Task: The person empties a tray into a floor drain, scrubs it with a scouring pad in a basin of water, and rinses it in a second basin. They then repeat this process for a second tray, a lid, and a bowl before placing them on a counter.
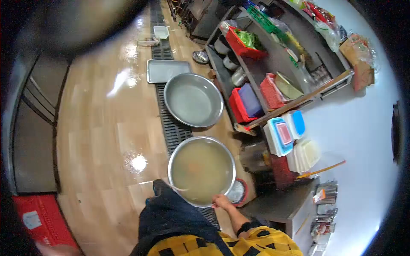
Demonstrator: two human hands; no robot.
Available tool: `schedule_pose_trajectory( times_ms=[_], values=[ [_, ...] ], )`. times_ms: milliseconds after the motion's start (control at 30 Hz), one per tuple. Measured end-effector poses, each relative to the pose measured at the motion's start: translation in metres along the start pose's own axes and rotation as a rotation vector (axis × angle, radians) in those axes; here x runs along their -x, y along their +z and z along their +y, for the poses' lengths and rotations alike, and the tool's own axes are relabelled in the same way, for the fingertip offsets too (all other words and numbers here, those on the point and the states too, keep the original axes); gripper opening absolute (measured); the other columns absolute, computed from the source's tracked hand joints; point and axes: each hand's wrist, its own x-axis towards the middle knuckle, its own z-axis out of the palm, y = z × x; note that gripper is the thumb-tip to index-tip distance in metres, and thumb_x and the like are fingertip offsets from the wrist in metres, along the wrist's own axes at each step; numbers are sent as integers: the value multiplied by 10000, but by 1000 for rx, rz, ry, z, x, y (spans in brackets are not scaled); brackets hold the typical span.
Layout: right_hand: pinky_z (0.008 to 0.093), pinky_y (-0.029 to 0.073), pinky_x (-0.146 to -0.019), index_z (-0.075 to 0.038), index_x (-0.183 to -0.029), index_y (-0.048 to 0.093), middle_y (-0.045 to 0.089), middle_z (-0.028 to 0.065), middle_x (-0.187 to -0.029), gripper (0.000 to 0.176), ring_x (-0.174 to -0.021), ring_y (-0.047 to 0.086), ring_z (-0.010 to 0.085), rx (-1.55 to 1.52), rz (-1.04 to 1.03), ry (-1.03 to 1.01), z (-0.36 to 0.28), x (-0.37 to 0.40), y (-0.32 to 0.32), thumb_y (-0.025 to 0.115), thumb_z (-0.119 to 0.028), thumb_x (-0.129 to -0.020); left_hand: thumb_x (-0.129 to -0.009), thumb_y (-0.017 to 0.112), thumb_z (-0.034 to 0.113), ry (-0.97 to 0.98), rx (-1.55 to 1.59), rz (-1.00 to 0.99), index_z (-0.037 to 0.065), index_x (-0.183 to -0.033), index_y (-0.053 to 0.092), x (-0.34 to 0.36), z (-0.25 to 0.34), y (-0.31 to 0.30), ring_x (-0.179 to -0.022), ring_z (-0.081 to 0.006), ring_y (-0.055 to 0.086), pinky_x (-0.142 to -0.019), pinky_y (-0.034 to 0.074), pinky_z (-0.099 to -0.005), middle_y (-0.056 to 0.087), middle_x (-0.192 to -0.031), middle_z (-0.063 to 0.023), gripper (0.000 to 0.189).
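Note:
My right hand [221,201] is at the lower rim of a round metal basin [234,170] full of cloudy, yellowish water. Its fingers are drawn together by the rim; what they hold, if anything, is too small to tell. A blurred orange patch shows in the water. One thin pale strip [178,188] crosses the basin's lower left edge. Beside my right hand stands a small red-rimmed bowl [236,192] with something whitish in it. My left hand is not visible.
Beyond the basin, a second metal basin [192,99] and a shallow tray [167,71] lie over the floor drain [176,133]. Right are shelves [273,55] with baskets and pots, and stacked plastic containers [279,136]. A red box [47,222] is lower left. The floor [106,141] shines wetly.

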Motion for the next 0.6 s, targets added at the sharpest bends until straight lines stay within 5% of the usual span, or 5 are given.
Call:
schedule_pose_trajectory(
  times_ms=[100, 167, 367, 500, 600],
  values=[
    [289, 445, -431, 12, -854, 591, 622, 124, -708, 272, -499, 579, 167, 10, 89, 69, -37, -22, 13, 508, -247, -874, -702, 665, 330, -80, -64, 77, 17, -854, 643, 7, -29, -27, -644, -266, 560, -571, 446, -363, 571, -703, -100, 349],
    [286, 437, -425, 1, -820, 592, 615, 119, -684, 259, -492, 575, 165, -8, 75, 91, -73, -32, 26, 504, -237, -868, -706, 658, 368, -428, -364, 236, 28, -889, 649, -17, -54, -33, -628, -266, 566, -574, 429, -347, 567, -641, -96, 386],
    [269, 432, -426, -41, -759, 591, 607, 97, -664, 241, -511, 596, 168, 25, -83, 83, -150, -124, 43, 503, -236, -870, -790, 569, 487, -419, -140, 445, 37, -790, 608, -16, -144, -97, -487, -186, 536, -511, 418, -291, 571, -551, -30, 452],
    [254, 431, -439, -43, -775, 596, 613, 76, -692, 236, -544, 616, 159, -31, -66, -33, -255, -153, 50, 507, -237, -875, -710, 698, 307, -808, -16, 364, -27, -933, 608, -24, -228, -74, -615, -260, 599, -574, 467, -345, 611, -781, -126, 412],
    [248, 434, -448, -35, -806, 609, 618, 73, -692, 254, -550, 614, 151, -163, -9, -78, -324, -167, 59, 492, -247, -882, -741, 687, 246, -1093, -2, -11, 23, -1006, 619, 10, -311, -55, -719, -291, 619, -656, 488, -370, 622, -850, -155, 353]
  ],
)
